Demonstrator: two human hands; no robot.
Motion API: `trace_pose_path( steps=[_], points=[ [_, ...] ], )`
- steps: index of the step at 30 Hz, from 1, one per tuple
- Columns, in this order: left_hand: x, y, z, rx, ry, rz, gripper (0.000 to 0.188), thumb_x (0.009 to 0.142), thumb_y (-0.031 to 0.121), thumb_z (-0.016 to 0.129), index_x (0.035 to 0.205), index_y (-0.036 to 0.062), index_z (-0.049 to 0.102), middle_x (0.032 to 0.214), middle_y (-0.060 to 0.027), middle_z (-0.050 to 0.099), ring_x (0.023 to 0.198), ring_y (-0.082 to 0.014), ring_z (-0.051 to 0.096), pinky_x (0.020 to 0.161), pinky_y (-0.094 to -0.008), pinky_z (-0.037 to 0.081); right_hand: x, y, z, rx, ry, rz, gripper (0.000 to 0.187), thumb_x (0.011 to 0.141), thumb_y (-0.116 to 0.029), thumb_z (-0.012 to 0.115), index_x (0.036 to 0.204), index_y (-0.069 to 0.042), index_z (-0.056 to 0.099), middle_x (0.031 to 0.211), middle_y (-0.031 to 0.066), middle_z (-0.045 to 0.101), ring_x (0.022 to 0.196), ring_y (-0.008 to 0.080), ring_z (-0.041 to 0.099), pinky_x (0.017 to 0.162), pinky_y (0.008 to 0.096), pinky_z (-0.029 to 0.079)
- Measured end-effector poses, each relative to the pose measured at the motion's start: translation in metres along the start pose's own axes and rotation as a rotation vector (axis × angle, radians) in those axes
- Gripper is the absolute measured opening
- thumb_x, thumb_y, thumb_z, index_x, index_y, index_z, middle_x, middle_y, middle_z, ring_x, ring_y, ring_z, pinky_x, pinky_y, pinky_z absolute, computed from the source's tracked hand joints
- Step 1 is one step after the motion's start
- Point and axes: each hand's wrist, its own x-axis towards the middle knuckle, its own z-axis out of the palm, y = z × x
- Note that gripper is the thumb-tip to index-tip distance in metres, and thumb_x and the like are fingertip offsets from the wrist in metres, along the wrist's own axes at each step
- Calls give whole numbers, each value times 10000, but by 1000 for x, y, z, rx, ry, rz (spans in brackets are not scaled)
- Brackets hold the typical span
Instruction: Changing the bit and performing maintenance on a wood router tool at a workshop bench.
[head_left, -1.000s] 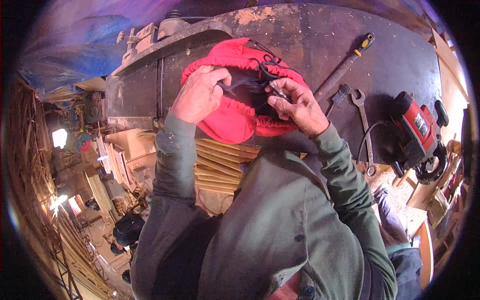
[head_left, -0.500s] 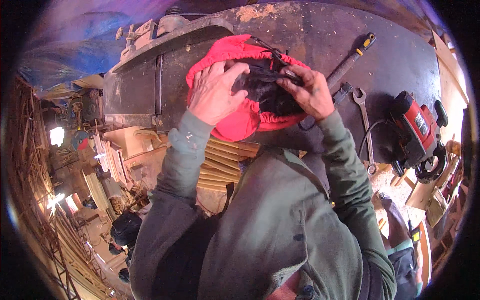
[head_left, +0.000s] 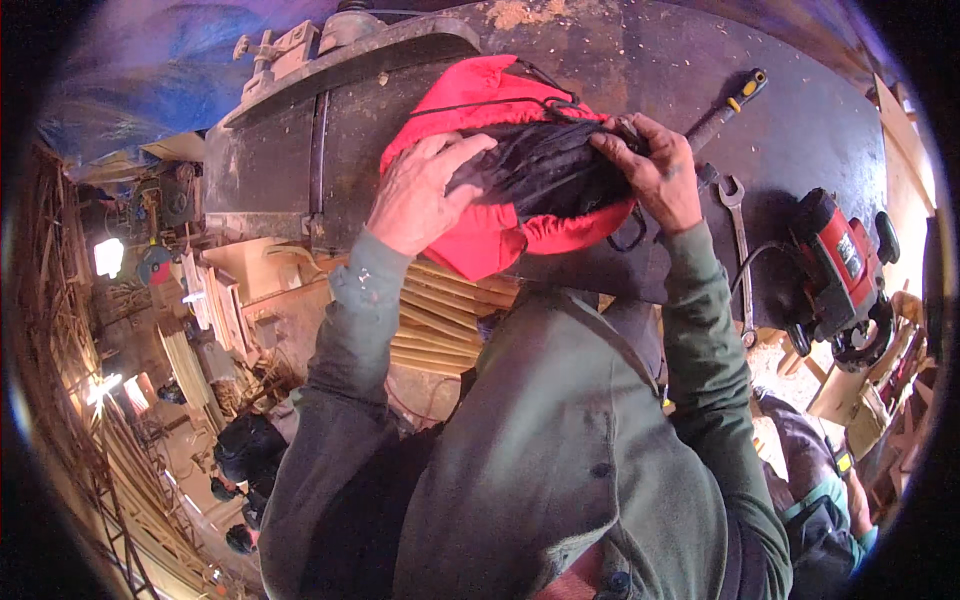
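A red fabric bag (head_left: 468,245) with a drawstring and dark lining lies on the dark metal worktop, its mouth spread wide toward me. My left hand (head_left: 420,190) rests on the bag's left side, its thumb and forefinger apart over the edge of the mouth. At the right end of the mouth, my right hand (head_left: 655,165) pinches the dark edge between thumb and fingers. A black drawstring (head_left: 500,103) runs loosely over the far red fabric. What lies deep inside the bag is too dark to make out.
Right of the bag lie a yellow-and-black-handled tool (head_left: 745,92), an open-ended wrench (head_left: 738,240) and a red-and-black corded power tool (head_left: 840,255). Machine metalwork (head_left: 355,55) stands at the far left. Wooden strips (head_left: 440,325) lie below the table. Another person's sleeve (head_left: 862,542) shows lower right.
My right hand has moved right, carrying that end of the bag's mouth along and stretching it wider. My left hand has shifted slightly left. The drawstring now lies across the far fabric.
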Motion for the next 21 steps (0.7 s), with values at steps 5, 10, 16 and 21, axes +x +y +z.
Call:
trace_pose_path(
  steps=[5,10,16,21],
  points=[
    [17,-20,-7,-151,9,93,427,846,-28,625,1255,90,660,1102,-199,685,1031,-388,664,933,-426,536,0,24,-2,-216,93,-71,250,913,-146,768,1089,11,684,876,66,716,833,61,614,767,276,526],
    [24,-18,-13,-209,24,7,380,870,-45,580,1228,50,664,991,-204,720,913,-256,738,852,-374,562,-16,41,-14,-243,136,-27,317,903,-127,759,1162,12,639,915,89,729,872,82,647,804,286,534],
    [29,-11,-14,-25,55,109,434,822,-47,609,1245,42,649,1122,-207,684,1051,-339,692,947,-412,525,-21,48,-20,-23,148,73,423,867,-169,814,1185,11,602,1063,96,700,993,132,633,857,288,514],
    [47,55,13,-60,31,338,515,780,208,770,1256,58,643,1292,-137,599,1205,-343,574,1041,-459,424,-23,58,-17,-62,261,93,436,844,-234,844,1116,20,617,953,67,676,869,149,603,799,312,511]
  ],
)
